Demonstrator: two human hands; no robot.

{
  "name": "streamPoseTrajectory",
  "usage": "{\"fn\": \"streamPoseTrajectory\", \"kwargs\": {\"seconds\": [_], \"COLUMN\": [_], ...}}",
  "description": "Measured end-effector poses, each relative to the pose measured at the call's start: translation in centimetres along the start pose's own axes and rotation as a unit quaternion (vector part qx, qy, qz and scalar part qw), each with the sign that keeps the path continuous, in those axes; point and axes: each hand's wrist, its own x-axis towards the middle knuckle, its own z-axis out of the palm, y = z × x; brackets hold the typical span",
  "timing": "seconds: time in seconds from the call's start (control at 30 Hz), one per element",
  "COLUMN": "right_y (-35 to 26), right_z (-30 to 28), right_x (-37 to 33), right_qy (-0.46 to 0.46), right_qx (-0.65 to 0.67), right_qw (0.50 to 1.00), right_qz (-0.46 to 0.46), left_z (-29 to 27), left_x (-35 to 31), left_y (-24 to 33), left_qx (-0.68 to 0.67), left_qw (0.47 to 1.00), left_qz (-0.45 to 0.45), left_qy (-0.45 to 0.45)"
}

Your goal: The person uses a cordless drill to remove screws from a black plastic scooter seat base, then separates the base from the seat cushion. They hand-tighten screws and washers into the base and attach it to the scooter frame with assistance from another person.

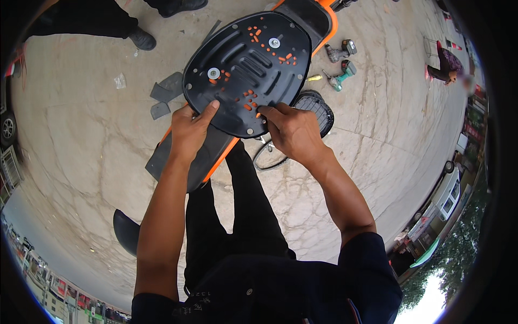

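Observation:
A rounded black molded panel [237,70], resembling the underside of a seat, is held in front of me, tilted over an orange-and-black vehicle body [216,156]. It has raised ribs, two round silver washers and several small holes showing orange. My left hand [189,129] grips its near left edge, thumb on top and fingers hidden beneath. At the near right edge my right hand [297,132] is closed, fingers curled onto the surface beside a cluster of orange spots; its thumb is mostly hidden.
On the cracked concrete to the right lie a green power drill [341,76], a grey power tool [340,52], a yellow-handled tool [314,78] and a black ribbed part [319,110]. Dark flat pieces [168,89] lie left. Another person's leg [86,21] is at upper left.

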Motion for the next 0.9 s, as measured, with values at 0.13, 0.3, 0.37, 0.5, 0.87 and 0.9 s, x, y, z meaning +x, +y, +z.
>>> {"fn": "streamPoseTrajectory", "kwargs": {"seconds": [0.13, 0.3, 0.37, 0.5, 0.87, 0.9], "right_y": [-1.3, -1.4, -1.4, -2.0, -8.1, -9.2], "right_z": [0.3, 0.5, 0.5, -0.1, 2.5, 2.5], "right_x": [0.8, 1.2, 0.9, -0.3, -9.7, -10.6], "right_qy": [-0.015, -0.017, -0.012, 0.066, 0.104, 0.096], "right_qx": [-0.025, -0.027, -0.016, 0.08, 0.244, 0.248], "right_qw": [1.0, 0.999, 1.0, 0.993, 0.951, 0.952], "right_qz": [0.012, 0.014, 0.02, 0.053, 0.157, 0.154], "left_z": [-0.1, -0.1, -0.3, -1.3, -0.6, -0.7], "left_x": [0.0, 0.3, 0.2, -0.6, -11.7, -13.1], "left_y": [0.0, -0.4, -0.6, -0.8, -4.9, -4.5], "left_qx": [-0.014, -0.026, 0.004, 0.059, -0.066, -0.097], "left_qw": [1.0, 1.0, 1.0, 0.997, 0.99, 0.984], "left_qz": [-0.019, -0.012, -0.013, -0.041, -0.127, -0.143], "left_qy": [-0.008, -0.007, 0.011, 0.028, -0.003, -0.035]}}
